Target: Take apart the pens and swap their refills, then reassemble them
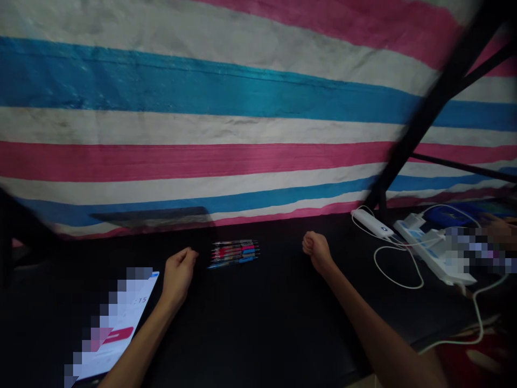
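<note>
Several pens (236, 249) lie side by side on the black tabletop (250, 323), their barrels running left to right. The nearest one is a blue pen (232, 263), slightly tilted from the others. My left hand (179, 276) rests on the table just left of the pens, fingers curled closed, not touching them. Farther off to the right of the pens, my right hand (316, 251) is closed in a fist on the tabletop. Nothing shows in either hand.
A lit screen (121, 328), partly blurred out, lies left of my left forearm. On the right are a white power strip (434, 250), a white device (371, 223) and loose cables. Another person's hand (503, 229) is at the far right. A striped sheet (242, 161) hangs behind.
</note>
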Motion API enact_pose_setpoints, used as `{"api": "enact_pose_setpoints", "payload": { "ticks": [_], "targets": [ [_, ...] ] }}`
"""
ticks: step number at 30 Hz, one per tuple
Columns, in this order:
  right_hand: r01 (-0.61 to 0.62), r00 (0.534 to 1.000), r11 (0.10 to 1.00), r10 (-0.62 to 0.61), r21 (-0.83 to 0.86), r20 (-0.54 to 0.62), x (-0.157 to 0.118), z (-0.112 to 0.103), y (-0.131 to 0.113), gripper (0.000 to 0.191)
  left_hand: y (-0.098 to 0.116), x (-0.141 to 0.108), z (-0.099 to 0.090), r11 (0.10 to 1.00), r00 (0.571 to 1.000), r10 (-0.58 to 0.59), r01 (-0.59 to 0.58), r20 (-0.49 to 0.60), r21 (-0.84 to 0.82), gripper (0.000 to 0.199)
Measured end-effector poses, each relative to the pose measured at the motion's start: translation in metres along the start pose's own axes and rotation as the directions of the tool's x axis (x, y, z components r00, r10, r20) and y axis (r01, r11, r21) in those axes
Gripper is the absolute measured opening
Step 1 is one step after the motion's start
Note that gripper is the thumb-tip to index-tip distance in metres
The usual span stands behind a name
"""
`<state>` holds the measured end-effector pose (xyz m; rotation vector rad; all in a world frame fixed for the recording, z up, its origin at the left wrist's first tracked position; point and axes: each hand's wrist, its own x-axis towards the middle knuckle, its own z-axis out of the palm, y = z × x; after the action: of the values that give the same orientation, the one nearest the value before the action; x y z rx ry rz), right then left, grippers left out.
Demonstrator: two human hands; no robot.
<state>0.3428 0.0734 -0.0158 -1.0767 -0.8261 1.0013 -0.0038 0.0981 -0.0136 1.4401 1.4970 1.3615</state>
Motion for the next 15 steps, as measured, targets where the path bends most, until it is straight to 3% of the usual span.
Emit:
{"api": "enact_pose_setpoints", "payload": {
  "ticks": [9,12,13,15],
  "targets": [
    [0.067,0.997,0.989,-0.062,-0.133,0.043,-0.003,0.005,0.007,0.034,0.009,-0.004,-0.001,0.990,0.992,0.088,-0.098,0.091,0.105,0.032],
    [0.130,0.991,0.966,-0.118,-0.224,0.065,-0.005,0.006,0.005,0.034,0.017,-0.011,0.002,0.961,0.972,0.180,-0.206,0.148,0.185,0.023],
    [0.159,0.987,0.952,-0.145,-0.262,0.075,-0.007,0.007,0.004,0.034,0.020,-0.014,0.004,0.910,0.941,0.281,-0.324,0.190,0.259,0.016],
    [0.224,0.974,0.913,-0.200,-0.340,0.106,-0.013,0.012,0.001,0.034,0.025,-0.021,0.008,0.758,0.828,0.458,-0.554,0.324,0.343,0.012]
  ]
}}
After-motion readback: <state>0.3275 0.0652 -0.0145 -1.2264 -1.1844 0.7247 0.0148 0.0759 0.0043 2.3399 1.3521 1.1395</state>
